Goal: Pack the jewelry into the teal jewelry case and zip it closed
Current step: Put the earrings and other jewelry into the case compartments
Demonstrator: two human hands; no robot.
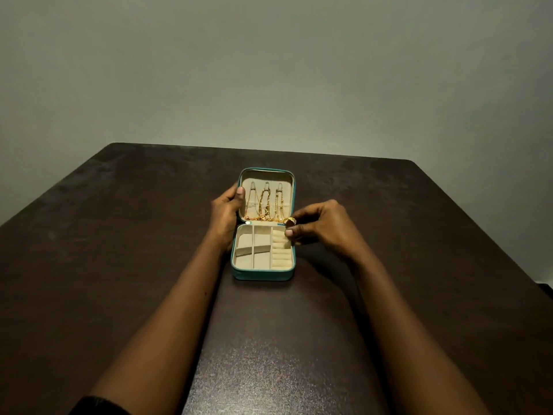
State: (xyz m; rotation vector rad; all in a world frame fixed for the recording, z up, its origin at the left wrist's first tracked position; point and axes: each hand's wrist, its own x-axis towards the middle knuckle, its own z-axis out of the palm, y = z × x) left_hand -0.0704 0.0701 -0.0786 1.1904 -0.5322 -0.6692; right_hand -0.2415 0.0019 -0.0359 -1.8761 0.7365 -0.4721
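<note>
The teal jewelry case [261, 275] lies open in the middle of the table, lid raised at the back. Gold necklaces [265, 205] hang from three hooks inside the beige lid. The base holds empty beige compartments and a column of ring rolls [281, 250] on the right. My left hand [226, 212] grips the lid's left edge, thumb on the rim. My right hand [317, 224] pinches a gold ring [289, 221] between thumb and fingers, just above the far end of the ring rolls.
The dark brown table [119, 250] stretches around the case, its far edge against a plain grey wall [269, 70]. My forearms reach in from the near edge on both sides of the case.
</note>
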